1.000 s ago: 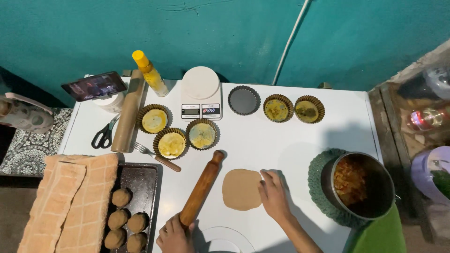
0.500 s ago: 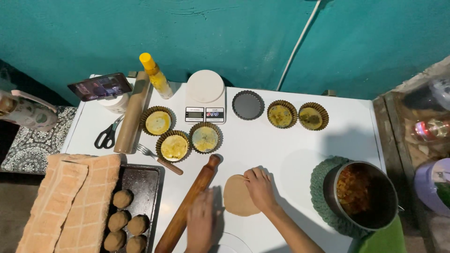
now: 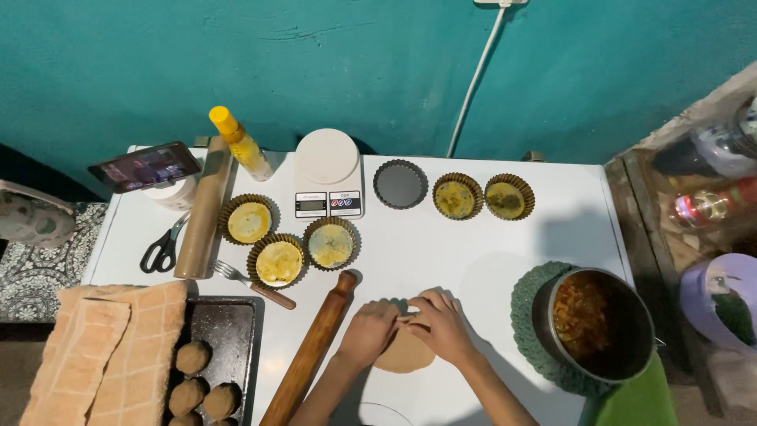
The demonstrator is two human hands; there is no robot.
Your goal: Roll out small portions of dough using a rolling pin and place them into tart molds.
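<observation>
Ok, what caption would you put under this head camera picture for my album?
Both hands, left hand and right hand, press a flat dough round beside a rolling pin and filled tart tins.
</observation>
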